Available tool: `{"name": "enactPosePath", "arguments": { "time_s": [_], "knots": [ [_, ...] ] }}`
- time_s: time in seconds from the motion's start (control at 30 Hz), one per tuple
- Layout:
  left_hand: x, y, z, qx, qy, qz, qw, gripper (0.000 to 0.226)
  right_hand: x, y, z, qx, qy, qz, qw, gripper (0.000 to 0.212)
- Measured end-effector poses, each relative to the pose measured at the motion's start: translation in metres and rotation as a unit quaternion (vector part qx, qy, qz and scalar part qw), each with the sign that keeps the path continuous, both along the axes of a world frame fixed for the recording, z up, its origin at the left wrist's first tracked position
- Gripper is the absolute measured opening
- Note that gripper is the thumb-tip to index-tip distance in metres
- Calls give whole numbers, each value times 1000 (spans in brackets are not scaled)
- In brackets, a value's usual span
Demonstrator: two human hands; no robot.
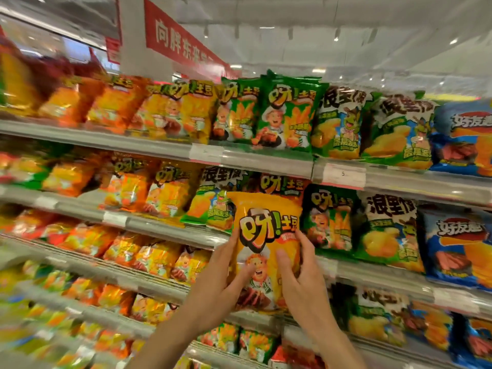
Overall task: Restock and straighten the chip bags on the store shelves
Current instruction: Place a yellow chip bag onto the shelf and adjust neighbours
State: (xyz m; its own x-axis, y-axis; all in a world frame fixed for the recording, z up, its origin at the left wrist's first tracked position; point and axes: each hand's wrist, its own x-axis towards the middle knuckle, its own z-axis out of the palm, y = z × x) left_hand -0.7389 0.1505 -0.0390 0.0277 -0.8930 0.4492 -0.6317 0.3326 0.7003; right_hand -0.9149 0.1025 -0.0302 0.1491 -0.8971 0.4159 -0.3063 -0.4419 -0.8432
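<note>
1. The person is holding an orange-yellow chip bag (266, 249) upright in front of the second shelf from the top (165, 230), printed face toward the camera, probably so the front can be checked before it goes in.
2. The left hand (226, 278) is gripping the bag's left edge, with its fingers reaching up along the side and its thumb pressing across the chef picture; this is steadying the slippery film against twisting.
3. The right hand (300, 275) is gripping the right edge in the same way, fingers wrapping the side and thumb lying on the front, so the bag is staying flat between both hands.
4. Behind the held bag's top edge, another orange bag (279, 183) of the same brand is standing on that shelf, which suggests this slot is where the held bag belongs.
5. Just left of the held bag a green wavy-chip bag (210, 206) is leaning out, and just right a dark green chef bag (330, 217) is standing upright; the held bag is overlapping the gap between them.
6. My judgement: the bag is not yet shelved, and it will need pushing back between those neighbours without knocking the leaning one.
</note>
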Motion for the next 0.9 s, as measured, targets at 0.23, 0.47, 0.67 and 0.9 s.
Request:
{"name": "enactPosePath", "arguments": {
  "time_s": [0.23, 0.47, 0.67, 0.9],
  "knots": [
    [116, 16, -3, 7, 25, 34, 999, 73, 118, 4, 4, 19, 36, 35, 999, 56],
    [190, -6, -6, 1, 45, 63, 997, 76, 201, -31, -2, -13, 53, 27, 998, 64],
    [225, -44, 1, 17, 35, 83, 996, 78, 238, -70, -2, -39, 77, -4, 996, 65],
    [254, -81, -2, 16, 30, 38, 999, 79, 258, -97, -7, -40, 67, -38, 996, 64]
  ]
}}
